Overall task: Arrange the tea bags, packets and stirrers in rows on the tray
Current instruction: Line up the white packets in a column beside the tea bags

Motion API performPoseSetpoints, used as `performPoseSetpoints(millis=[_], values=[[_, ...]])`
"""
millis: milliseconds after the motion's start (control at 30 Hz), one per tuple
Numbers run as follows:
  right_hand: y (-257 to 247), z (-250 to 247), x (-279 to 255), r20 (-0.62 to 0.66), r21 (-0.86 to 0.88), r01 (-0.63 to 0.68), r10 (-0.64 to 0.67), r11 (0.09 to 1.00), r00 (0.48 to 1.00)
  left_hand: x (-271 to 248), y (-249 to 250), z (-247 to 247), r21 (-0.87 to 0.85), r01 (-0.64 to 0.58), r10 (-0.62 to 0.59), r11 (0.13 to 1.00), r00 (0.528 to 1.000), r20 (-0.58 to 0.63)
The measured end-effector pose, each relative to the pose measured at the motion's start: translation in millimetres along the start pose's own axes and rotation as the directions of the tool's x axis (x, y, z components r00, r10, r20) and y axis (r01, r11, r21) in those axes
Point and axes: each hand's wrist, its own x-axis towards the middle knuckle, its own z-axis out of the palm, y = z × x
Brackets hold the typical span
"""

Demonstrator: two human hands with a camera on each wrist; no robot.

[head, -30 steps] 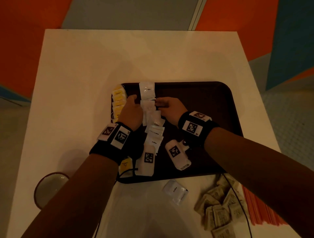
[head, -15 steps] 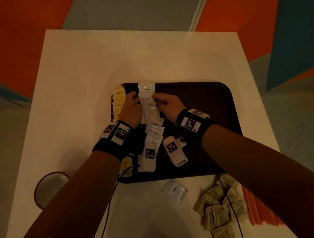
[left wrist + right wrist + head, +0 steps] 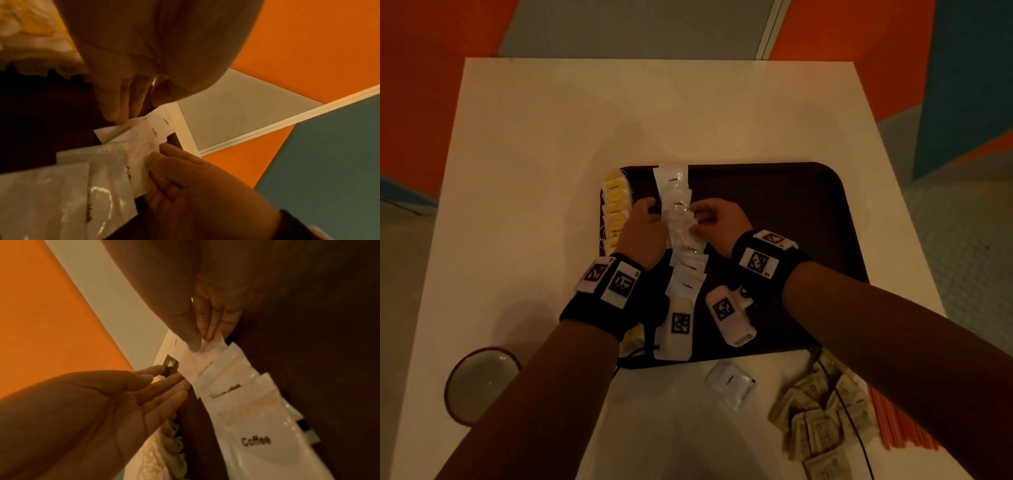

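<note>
Right hand [image 3: 717, 222] pinches a coffee packet [image 3: 681, 221]; left hand [image 3: 643, 233], seemingly straight-fingered, touches its other edge.

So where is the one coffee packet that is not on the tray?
In the head view, the loose coffee packet lies on the white table just in front of the tray, left of the brown packets.

Dark tray [image 3: 791, 212] lies flat on the tabletop. Yellow tea bags [image 3: 615, 209] form a column along its left edge. White "Coffee" packets [image 3: 681, 240] overlap in a column just beside them. One coffee packet [image 3: 730, 383] lies off the tray, near side. Tan packets [image 3: 822, 425] are heaped nearby; orange stirrers [image 3: 893, 425] lie beside them.
</note>
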Motion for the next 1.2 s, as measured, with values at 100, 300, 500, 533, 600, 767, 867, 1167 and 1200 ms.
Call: performPoseSetpoints(millis=[100,300,500,533,600,767,867,1167,1200], values=[[-1,3,6,-0.045,0.001,-0.017,0.017,1.0,0.999,-2,0,-1,-0.048,-0.006,0.005,0.999,1.0,-0.023],[-5,-2,9,-0.085,0.087,-0.005,0.013,0.996,0.996,-14,5,-6,0.064,-0.054,0.056,0.996,0.998,-0.023],[13,-22,-14,0.001,-0.046,-0.096,0.096,0.994,0.995,-32,-7,-7,0.143,-0.114,0.108,0.983,0.993,0.044],[16,-23,-21,0.032,-0.05,-0.104,0.105,0.993,0.994,-33,-9,-7,0.145,-0.102,0.094,0.984,0.994,0.058],[20,-20,-33,0.084,-0.023,-0.109,0.11,0.994,0.99,-34,-11,-5,0.168,-0.098,0.086,0.981,0.994,0.073],[18,-5,-37,-0.004,0.037,-0.046,0.046,0.998,0.999,-32,-10,1,0.239,-0.153,0.138,0.959,0.987,0.079],[14,-2,-33,-0.037,0.117,-0.06,0.065,0.991,0.997,-27,-10,-1,0.235,-0.176,0.16,0.956,0.983,0.086],[12,-2,-33,-0.063,0.193,-0.067,0.081,0.979,0.995,-37,10,-1,0.22,-0.099,0.1,0.97,0.995,0.007],[10,-1,-33,-0.038,0.233,-0.07,0.081,0.97,0.996,-36,10,0,0.188,-0.091,0.088,0.978,0.996,0.024]])
